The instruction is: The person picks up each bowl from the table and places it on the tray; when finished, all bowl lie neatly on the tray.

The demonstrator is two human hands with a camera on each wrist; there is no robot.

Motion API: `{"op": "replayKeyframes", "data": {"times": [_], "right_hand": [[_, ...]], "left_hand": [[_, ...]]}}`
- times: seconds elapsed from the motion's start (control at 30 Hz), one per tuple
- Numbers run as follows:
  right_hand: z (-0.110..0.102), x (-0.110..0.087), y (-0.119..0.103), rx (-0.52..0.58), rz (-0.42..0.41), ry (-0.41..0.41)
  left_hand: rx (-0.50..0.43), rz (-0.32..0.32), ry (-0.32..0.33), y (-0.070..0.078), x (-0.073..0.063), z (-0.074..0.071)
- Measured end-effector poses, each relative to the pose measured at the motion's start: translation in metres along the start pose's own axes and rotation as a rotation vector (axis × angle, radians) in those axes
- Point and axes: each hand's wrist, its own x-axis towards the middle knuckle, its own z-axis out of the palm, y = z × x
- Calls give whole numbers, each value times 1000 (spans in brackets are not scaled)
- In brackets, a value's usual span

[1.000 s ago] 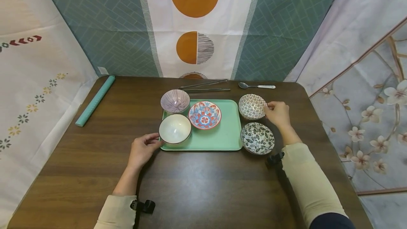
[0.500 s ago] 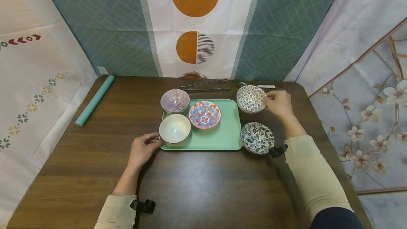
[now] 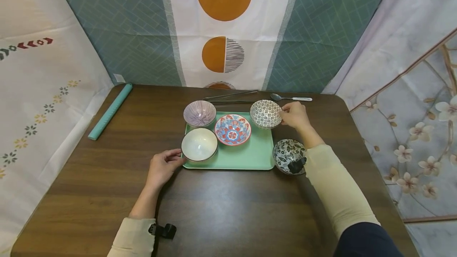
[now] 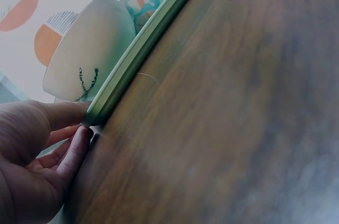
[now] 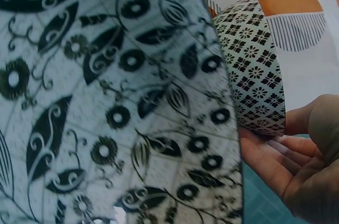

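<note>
My right hand pinches the rim of a bowl with a small brown-and-white flower pattern, thumb and fingers on its right side. That bowl overlaps the back right corner of the mint-green tray. At the front left corner, my left hand pinches the tray's edge between thumb and fingers. A plain cream bowl, a purple striped bowl and a red-and-blue patterned bowl stand on the tray. A dark leaf-patterned bowl sits beside its right edge, partly hidden by the wrist camera.
Behind the tray lie thin metal chopsticks and a spoon with a white handle. A rolled teal mat lies at the table's left edge. Fabric hangs along the back and both sides of the wooden table.
My right hand has lifted the flower-patterned bowl from the table right of the tray and carried it left to the tray's back right corner. My left hand stays at the tray corner.
</note>
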Motion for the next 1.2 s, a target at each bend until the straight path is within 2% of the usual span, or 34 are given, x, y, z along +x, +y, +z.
{"op": "replayKeyframes", "data": {"times": [0.3, 0.5, 0.77, 1.03, 1.2], "right_hand": [[13, 8, 5, 1, 36, -64], [7, 7, 7, -30, 31, -70], [-11, -13, 13, -52, -18, -83], [-28, -38, 27, -140, -115, -143], [-35, -52, 37, -170, -180, -141]], "left_hand": [[8, 3, 1, 0, 1, 1], [5, 1, -6, 1, 2, 1], [19, -13, -12, 0, 2, -1], [35, -12, -13, 0, 1, -1], [31, -5, -6, 0, 1, -1]]}}
